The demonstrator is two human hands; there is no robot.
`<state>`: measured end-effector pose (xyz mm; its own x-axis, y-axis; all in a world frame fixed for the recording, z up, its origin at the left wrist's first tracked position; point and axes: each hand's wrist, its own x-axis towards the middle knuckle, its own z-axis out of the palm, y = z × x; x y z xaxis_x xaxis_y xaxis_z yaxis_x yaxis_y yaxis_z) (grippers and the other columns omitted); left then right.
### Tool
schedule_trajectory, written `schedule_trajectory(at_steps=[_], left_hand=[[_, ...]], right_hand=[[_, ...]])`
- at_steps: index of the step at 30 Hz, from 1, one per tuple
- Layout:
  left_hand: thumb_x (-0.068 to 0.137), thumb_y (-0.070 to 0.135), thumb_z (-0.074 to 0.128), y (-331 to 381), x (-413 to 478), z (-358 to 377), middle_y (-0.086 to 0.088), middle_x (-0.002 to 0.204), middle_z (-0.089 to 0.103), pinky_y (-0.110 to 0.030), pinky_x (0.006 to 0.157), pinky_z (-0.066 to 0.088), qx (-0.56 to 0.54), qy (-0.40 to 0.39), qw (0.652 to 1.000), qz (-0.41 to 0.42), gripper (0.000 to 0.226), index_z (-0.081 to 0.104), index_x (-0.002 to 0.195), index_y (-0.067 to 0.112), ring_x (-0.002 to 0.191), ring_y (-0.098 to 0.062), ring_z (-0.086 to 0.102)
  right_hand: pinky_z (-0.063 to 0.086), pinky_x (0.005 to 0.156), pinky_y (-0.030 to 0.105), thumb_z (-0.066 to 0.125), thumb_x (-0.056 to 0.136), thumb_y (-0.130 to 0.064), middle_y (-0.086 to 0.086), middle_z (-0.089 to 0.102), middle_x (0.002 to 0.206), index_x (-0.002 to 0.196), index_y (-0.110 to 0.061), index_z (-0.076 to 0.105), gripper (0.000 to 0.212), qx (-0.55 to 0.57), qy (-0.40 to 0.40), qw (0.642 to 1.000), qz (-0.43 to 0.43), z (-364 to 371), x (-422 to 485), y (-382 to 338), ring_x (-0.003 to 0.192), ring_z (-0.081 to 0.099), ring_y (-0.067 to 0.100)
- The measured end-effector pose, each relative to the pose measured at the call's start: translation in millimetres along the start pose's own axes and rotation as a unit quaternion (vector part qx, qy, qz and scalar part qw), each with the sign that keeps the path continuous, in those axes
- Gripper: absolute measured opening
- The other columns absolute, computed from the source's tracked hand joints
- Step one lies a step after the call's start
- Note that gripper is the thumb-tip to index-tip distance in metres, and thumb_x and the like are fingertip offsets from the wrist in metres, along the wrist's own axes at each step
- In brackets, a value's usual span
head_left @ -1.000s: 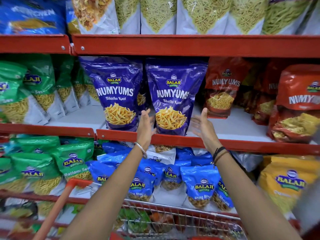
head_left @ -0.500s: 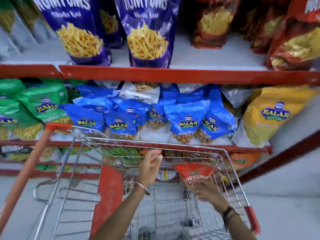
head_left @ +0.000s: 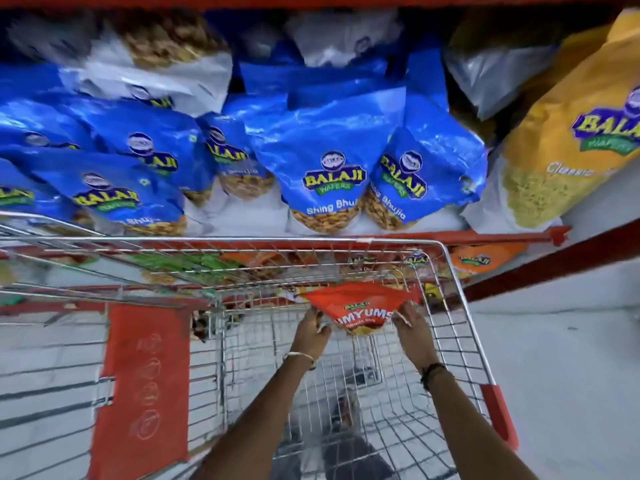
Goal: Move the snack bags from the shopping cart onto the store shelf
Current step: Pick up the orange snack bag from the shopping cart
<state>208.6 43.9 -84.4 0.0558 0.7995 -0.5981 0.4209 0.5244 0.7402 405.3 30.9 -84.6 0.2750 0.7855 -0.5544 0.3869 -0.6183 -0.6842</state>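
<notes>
- Two bare forearms are reaching forward and down into the silver wire shopping cart [head_left: 453,278]; a thin metal bangle [head_left: 300,356] is circling the left wrist and dark corded bands [head_left: 431,372] are circling the right.
- The left hand [head_left: 311,332] is pinching the left side of a red-orange snack bag with partly visible "UMYUMS" lettering [head_left: 360,308], fingers curled around its edge.
- The right hand [head_left: 410,332] is gripping the bag's right side — its fingertips are pressing into the foil.
- The bag is hanging between the two hands inside the cart's basket, near the far right corner, its top edge sitting below the rim.
- A flat red plastic child-seat flap [head_left: 145,382] is lying to the left of the arms.
- Just beyond the cart's far rim, the red metal shelf edge [head_left: 502,235] is running across the view.
- Above that edge, shiny blue Balaji "Shing Bhujia" pouches [head_left: 329,161] are leaning against each other in a crowded row.
- A large yellow Balaji bag [head_left: 571,140] is slumping at the right end of that shelf — farther back, silver-white packs are blurring out.
</notes>
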Motion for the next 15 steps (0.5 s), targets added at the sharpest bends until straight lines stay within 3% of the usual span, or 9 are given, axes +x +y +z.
schedule_trajectory(at_steps=[2, 4, 8, 10, 13, 15], left_hand=[[0.085, 0.001, 0.053, 2, 7, 8, -0.027, 0.118, 0.06, -0.041, 0.094, 0.043, 0.0, 0.056, 0.998, -0.029, 0.031, 0.051, 0.114, -0.009, 0.112, -0.041, 0.055], [0.083, -0.003, 0.053, 5, 10, 14, -0.031, 0.111, 0.063, -0.041, 0.089, 0.046, -0.029, 0.107, 0.993, -0.045, 0.026, 0.055, 0.106, -0.014, 0.106, -0.043, 0.058], [0.083, -0.006, 0.05, 7, 16, 14, -0.034, 0.104, 0.064, -0.042, 0.083, 0.048, -0.01, 0.174, 0.983, -0.052, 0.02, 0.058, 0.098, -0.015, 0.098, -0.044, 0.06], [0.082, -0.007, 0.048, 11, 14, 10, -0.033, 0.096, 0.066, -0.041, 0.076, 0.048, 0.003, 0.175, 0.984, -0.015, 0.018, 0.061, 0.094, -0.012, 0.086, -0.039, 0.061], [0.08, -0.01, 0.047, 14, 9, -1, -0.018, 0.074, 0.065, -0.025, 0.062, 0.044, 0.033, 0.17, 0.983, 0.059, 0.017, 0.064, 0.085, -0.009, 0.071, -0.024, 0.054], [0.079, -0.003, 0.052, 17, 2, -12, -0.016, 0.075, 0.069, -0.024, 0.063, 0.041, 0.054, 0.154, 0.983, 0.084, 0.015, 0.066, 0.084, -0.001, 0.071, -0.022, 0.059]], right_hand=[[0.043, 0.075, 0.006, 0.052, 0.087, -0.001, 0.01, 0.058, 0.107, 0.109, 0.004, 0.056, 0.023, 0.02, 0.018, 1.0, 0.0, 2, 9, 6, 0.096, 0.06, 0.024], [0.041, 0.064, 0.006, 0.055, 0.085, -0.006, 0.011, 0.064, 0.105, 0.109, 0.005, 0.058, 0.026, 0.021, 0.029, 0.999, -0.012, 4, 17, 15, 0.087, 0.06, 0.022], [0.042, 0.067, 0.018, 0.053, 0.086, -0.006, 0.01, 0.063, 0.089, 0.092, -0.004, 0.063, 0.012, 0.015, 0.059, 0.998, -0.028, 5, 25, 21, 0.08, 0.053, 0.021], [0.037, 0.065, 0.009, 0.052, 0.086, -0.004, 0.008, 0.061, 0.087, 0.091, -0.001, 0.064, 0.014, -0.005, 0.079, 0.995, -0.054, 2, 23, 18, 0.078, 0.05, 0.017], [0.034, 0.061, -0.005, 0.053, 0.084, 0.003, 0.002, 0.061, 0.084, 0.09, 0.003, 0.065, 0.013, 0.005, 0.098, 0.992, -0.08, -4, 14, 10, 0.068, 0.053, -0.001], [0.038, 0.06, -0.002, 0.058, 0.083, 0.0, -0.001, 0.061, 0.078, 0.082, -0.005, 0.063, 0.007, 0.026, 0.107, 0.99, -0.093, -10, 4, 0, 0.07, 0.057, 0.004]])
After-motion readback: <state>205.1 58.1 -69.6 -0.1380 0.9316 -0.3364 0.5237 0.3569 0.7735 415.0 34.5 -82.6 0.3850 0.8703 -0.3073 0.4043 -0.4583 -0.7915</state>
